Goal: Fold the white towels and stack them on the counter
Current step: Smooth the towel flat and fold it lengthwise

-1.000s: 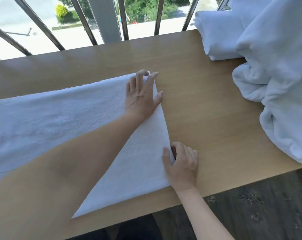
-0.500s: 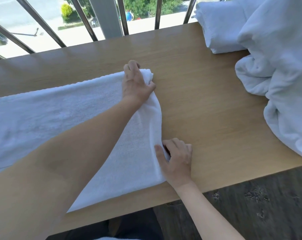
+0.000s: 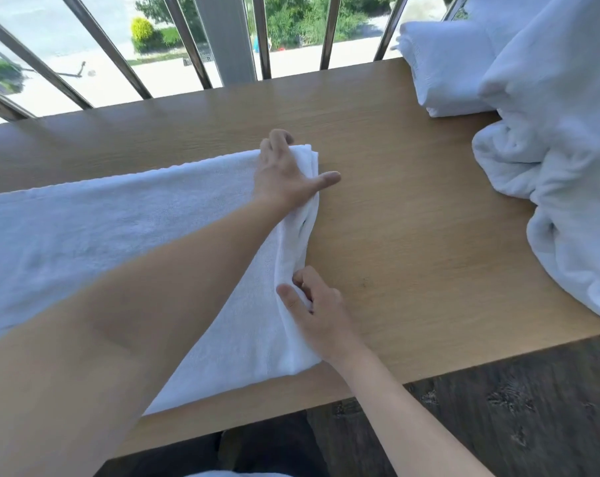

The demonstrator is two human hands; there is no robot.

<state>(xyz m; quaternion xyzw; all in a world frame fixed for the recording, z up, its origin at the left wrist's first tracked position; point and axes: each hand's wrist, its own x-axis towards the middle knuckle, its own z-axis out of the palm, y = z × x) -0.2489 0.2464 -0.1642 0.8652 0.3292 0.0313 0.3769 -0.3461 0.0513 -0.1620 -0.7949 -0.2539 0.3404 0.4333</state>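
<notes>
At frame centre, left hand (image 3: 285, 170): fingers curled over the far right corner of the white towel (image 3: 119, 235), gripping it, thumb splayed to the right; fingertips hidden past the cloth edge, so depth of hold unclear. Just below, right hand (image 3: 321, 304), thumb and fingers pinching the bunched right edge. Cloth spread flat leftward across the wooden counter (image 3: 412, 235), running off frame left. Upper right, folded towel (image 3: 443, 70); against it, loose heap of towels (image 3: 560, 173). Along the top, railing bars (image 3: 188, 39).

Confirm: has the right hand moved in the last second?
Yes. The right hand moved left, away from the crumpled towel pile, pinching the spread towel.
</notes>
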